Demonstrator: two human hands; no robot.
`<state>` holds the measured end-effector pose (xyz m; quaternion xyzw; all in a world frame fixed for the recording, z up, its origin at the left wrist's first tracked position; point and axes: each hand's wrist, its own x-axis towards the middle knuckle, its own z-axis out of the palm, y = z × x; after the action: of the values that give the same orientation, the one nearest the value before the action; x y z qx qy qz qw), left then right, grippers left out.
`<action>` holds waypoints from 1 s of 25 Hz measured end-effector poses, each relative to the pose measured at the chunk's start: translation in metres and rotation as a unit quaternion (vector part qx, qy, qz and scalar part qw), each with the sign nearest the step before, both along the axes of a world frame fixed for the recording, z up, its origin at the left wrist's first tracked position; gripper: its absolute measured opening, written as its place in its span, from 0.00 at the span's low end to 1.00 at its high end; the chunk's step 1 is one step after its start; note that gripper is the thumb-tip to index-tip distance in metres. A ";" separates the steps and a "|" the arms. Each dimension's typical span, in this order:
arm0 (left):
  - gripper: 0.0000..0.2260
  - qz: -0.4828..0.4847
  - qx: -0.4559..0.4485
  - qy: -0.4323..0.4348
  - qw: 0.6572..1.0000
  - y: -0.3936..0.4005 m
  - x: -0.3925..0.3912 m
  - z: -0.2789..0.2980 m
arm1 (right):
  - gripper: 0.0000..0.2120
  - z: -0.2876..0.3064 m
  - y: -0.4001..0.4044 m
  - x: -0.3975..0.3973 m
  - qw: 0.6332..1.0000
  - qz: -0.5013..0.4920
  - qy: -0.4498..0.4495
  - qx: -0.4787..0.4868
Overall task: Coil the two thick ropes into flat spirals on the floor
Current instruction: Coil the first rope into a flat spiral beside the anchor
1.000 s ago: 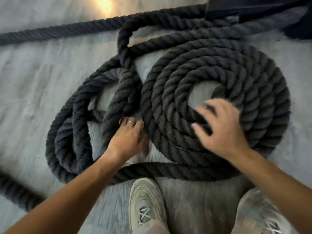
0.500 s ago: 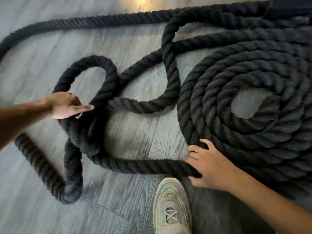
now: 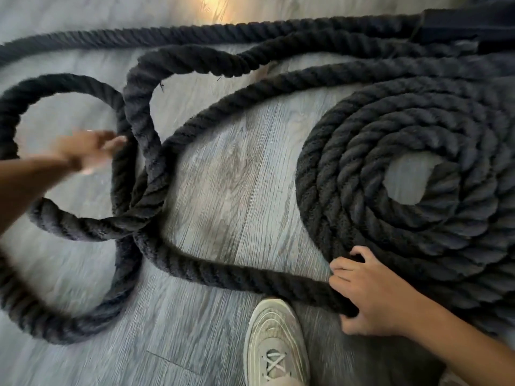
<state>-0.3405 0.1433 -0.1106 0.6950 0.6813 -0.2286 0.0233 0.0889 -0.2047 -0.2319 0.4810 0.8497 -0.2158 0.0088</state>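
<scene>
A thick dark twisted rope lies as a flat spiral point(image 3: 404, 196) on the right, with a bare patch of floor at its centre. My right hand point(image 3: 370, 291) grips the rope's outer strand point(image 3: 250, 277) at the spiral's lower left edge. From there the loose rope runs left into tangled, crossing loops point(image 3: 139, 174). My left hand point(image 3: 86, 149), blurred and with fingers spread, hovers beside those loops and holds nothing. A second rope point(image 3: 167, 36) stretches straight across the top of the view.
The floor is grey wood-look planks point(image 3: 223, 168). My pale sneaker point(image 3: 274, 344) stands just below the held strand. A dark block-like object point(image 3: 468, 23) sits at the top right where the ropes lead. A bright light reflection shows at top centre.
The loose loops have been flung wider to the left and spread out. My left hand let go and rose. My right hand moved from the spiral's centre to its lower left edge and stays there.
</scene>
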 end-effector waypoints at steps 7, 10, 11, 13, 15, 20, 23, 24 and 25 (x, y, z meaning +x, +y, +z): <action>0.50 0.203 0.136 -0.202 0.949 -0.076 0.072 -0.092 | 0.40 0.001 0.003 -0.022 1.000 -0.008 -0.020 0.001; 0.50 0.158 0.106 -0.110 0.976 -0.081 0.071 -0.107 | 0.33 0.000 0.008 -0.030 0.999 -0.038 -0.019 0.007; 0.49 0.145 0.095 -0.109 0.979 -0.080 0.067 -0.108 | 0.29 -0.001 0.008 -0.032 0.998 -0.050 -0.016 0.018; 0.48 0.126 0.100 -0.119 0.980 -0.078 0.059 -0.104 | 0.26 0.000 0.010 -0.040 0.997 -0.057 -0.023 0.040; 0.47 0.125 0.106 -0.130 0.978 -0.081 0.059 -0.102 | 0.26 0.002 0.017 -0.053 0.997 -0.051 -0.015 0.062; 0.42 0.137 0.095 -0.192 0.967 -0.088 0.077 -0.096 | 0.33 0.023 0.066 -0.125 0.976 -0.048 0.094 -0.192; 0.42 0.125 0.068 -0.220 0.965 -0.099 0.077 -0.094 | 0.27 0.010 0.086 -0.153 0.966 -0.027 0.126 -0.226; 0.42 0.125 0.066 -0.214 0.967 -0.093 0.068 -0.088 | 0.25 0.005 0.087 -0.153 0.964 -0.030 0.133 -0.229; 0.43 0.122 0.078 -0.187 0.972 -0.081 0.052 -0.075 | 0.24 0.000 0.090 -0.150 0.964 -0.020 0.136 -0.227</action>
<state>-0.2889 0.0624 -0.1859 0.6369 0.7602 -0.0356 0.1236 -0.0611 -0.1148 -0.2315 0.4492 0.7621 -0.4663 -0.0025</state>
